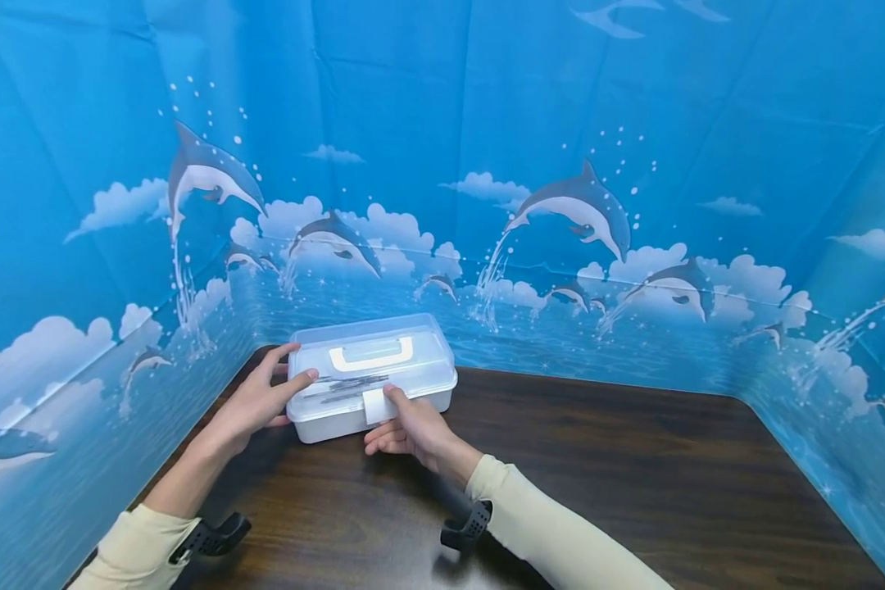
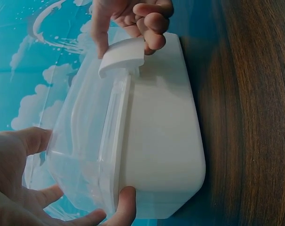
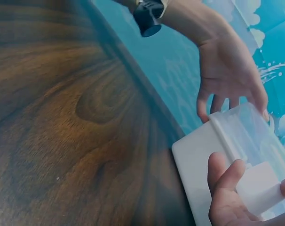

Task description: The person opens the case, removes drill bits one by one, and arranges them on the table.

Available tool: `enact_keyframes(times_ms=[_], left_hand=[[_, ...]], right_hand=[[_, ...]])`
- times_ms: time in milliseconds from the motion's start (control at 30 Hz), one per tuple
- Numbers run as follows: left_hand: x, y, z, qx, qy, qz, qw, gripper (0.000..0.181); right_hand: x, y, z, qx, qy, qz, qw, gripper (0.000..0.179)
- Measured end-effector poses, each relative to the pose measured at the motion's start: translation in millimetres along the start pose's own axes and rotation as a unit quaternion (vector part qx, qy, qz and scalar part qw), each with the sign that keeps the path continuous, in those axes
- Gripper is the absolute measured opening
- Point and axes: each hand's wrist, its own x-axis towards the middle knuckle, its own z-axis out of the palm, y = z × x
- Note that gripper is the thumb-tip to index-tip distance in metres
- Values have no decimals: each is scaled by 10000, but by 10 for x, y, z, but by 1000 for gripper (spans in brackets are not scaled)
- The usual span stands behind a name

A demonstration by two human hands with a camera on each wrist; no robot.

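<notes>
A white plastic storage box (image 1: 332, 428) with a clear lid (image 1: 431, 348) stands on the table, its lid down. Spread around the box's left end, my left hand (image 1: 258, 399) rests its thumb on the lid, with other fingertips along the end wall. My right hand (image 1: 422, 430) pinches the white front latch (image 2: 123, 55), thumb at its upper edge and fingers below. In the left wrist view the latch juts outward from the box front. A white carrying handle (image 1: 372, 360) lies on the lid. Several thin dark items (image 1: 350, 383) show through the clear plastic.
The dark wood table (image 1: 597, 475) extends to the right and front of the box. A blue dolphin-print backdrop (image 1: 413, 106) rises behind and along both sides, close to the box's back and left. Black wrist straps (image 1: 468, 526) sit over pale sleeves.
</notes>
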Motion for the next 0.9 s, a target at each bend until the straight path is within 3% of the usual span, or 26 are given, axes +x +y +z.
enact_keyframes(times_ms=[500,900], left_hand=[[13,-28,3,2,4,-45,10000,98],[11,-8,-4,21,-12,31,10000,98]], right_hand=[[-2,-64,-2,339,-178,226,9990,58],[6,-2,-112,471,-401,225,9978,45]])
